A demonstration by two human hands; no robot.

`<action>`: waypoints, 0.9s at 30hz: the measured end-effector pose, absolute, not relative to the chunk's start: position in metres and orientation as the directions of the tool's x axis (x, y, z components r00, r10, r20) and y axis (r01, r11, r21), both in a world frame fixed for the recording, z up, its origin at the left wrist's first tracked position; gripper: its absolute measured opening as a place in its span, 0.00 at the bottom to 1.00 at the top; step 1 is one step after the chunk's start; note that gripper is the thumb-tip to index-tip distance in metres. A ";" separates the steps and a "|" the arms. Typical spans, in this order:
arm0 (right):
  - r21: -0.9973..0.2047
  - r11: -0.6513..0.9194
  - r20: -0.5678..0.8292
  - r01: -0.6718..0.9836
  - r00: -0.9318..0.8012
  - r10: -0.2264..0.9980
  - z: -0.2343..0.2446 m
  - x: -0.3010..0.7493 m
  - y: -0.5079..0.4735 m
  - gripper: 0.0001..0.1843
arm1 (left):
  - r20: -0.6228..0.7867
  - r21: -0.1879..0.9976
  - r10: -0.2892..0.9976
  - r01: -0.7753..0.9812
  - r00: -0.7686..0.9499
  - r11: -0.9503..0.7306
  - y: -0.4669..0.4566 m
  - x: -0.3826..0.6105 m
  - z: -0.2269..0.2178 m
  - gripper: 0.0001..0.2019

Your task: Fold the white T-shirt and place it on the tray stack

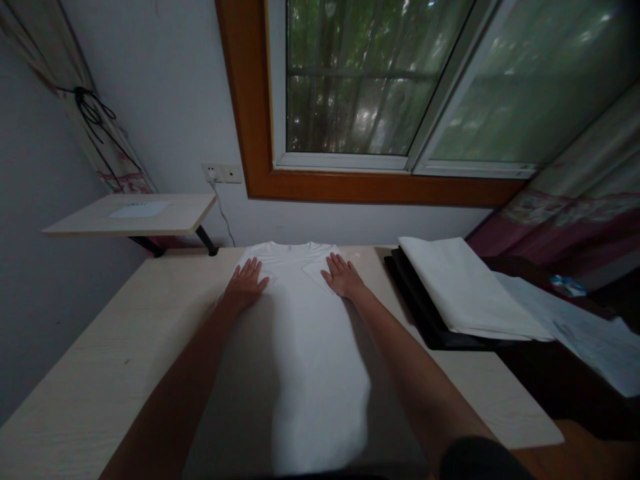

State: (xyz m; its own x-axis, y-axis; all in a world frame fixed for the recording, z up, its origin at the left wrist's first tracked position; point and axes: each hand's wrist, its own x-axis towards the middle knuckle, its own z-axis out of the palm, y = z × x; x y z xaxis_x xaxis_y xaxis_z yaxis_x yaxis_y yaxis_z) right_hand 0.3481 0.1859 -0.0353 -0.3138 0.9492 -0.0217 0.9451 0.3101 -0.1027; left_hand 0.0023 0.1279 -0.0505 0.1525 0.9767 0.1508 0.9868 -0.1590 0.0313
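A white T-shirt [310, 347] lies spread on the wooden table, its neckline at the far edge by the wall. My left hand [245, 285] rests flat on its upper left part, by the sleeve, fingers apart. On the upper right part my right hand [343, 275] lies flat too, fingers spread, beside a sleeve that looks folded inward. Neither hand grips the cloth. The shirt's lower end runs out of the bottom of the view, and my forearms cover parts of its sides.
Folded white cloth [470, 287] lies on black folded cloth [425, 320] at the table's right edge. A raised shelf [180, 208] with a paper stands at the back left. A cord hangs from the wall socket [221, 173]. Behind the table is a window [360, 87].
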 end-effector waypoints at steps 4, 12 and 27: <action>-0.096 0.310 -0.009 0.946 -0.312 0.950 -0.037 0.348 0.194 0.39 | 0.146 0.025 0.979 0.988 0.145 -0.150 0.134 0.002 -0.050 0.35; -0.099 0.315 0.004 0.944 -0.317 0.949 -0.040 0.349 0.203 0.39 | 0.138 0.033 0.981 0.989 0.140 -0.146 0.139 0.002 -0.048 0.36; -0.100 0.308 0.005 0.946 -0.309 0.951 -0.039 0.349 0.205 0.39 | 0.159 0.019 0.976 0.988 0.147 -0.152 0.143 0.001 -0.049 0.35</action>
State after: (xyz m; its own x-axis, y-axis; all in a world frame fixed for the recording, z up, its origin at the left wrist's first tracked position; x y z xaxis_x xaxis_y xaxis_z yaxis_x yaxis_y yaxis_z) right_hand 0.3494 0.2048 -0.0388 -0.3087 0.9511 0.0048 0.9463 0.3077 -0.0996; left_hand 0.0009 0.1433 -0.0490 0.1471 0.9762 0.1594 0.9882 -0.1521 0.0193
